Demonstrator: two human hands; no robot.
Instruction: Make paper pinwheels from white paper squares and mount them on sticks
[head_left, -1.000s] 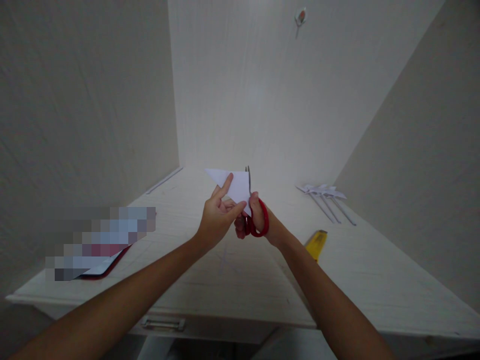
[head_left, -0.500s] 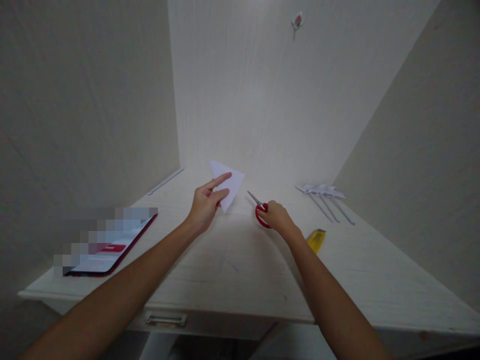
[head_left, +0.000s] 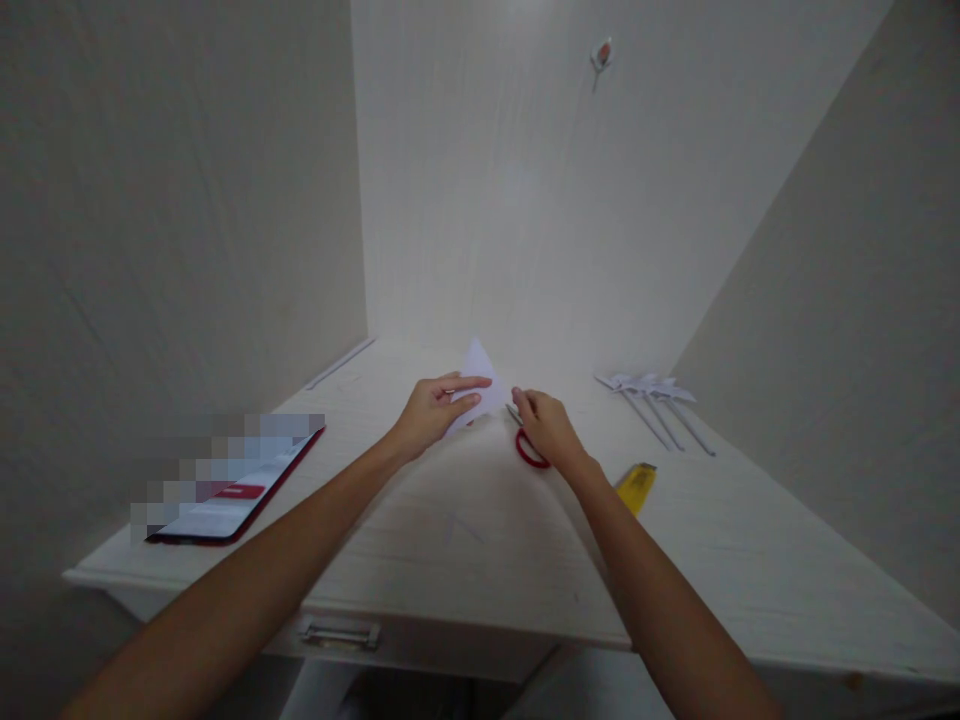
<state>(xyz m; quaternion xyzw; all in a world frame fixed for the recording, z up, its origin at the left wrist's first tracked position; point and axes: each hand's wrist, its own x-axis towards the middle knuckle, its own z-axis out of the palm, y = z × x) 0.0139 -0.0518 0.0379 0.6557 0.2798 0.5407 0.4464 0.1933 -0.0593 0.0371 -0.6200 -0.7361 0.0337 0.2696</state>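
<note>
My left hand (head_left: 439, 408) is closed on a folded piece of white paper (head_left: 480, 375), its thumb and forefinger lying across the face. The paper has a triangular outline, one corner pointing up. Just to its right is my right hand (head_left: 547, 425), curled, with scissors (head_left: 531, 452) in it. One red handle loop shows below the fingers, and a short stretch of blade points toward the paper; the rest is hidden behind the hand. My right fingertips are close to the paper's right corner. I cannot tell whether they touch it.
A phone or tablet (head_left: 259, 500) lies at the left of the white table (head_left: 420, 560). A yellow cutter-like tool (head_left: 637, 487) is beside my right forearm. Several white paper arrow shapes (head_left: 651, 385) with thin stems lie farther right. A thin strip (head_left: 341, 363) lies along the left wall.
My left hand has moved right and turned the paper so a corner points up. My right fingers have shifted forward past the scissors' handles, toward the paper. The view has shifted slightly.
</note>
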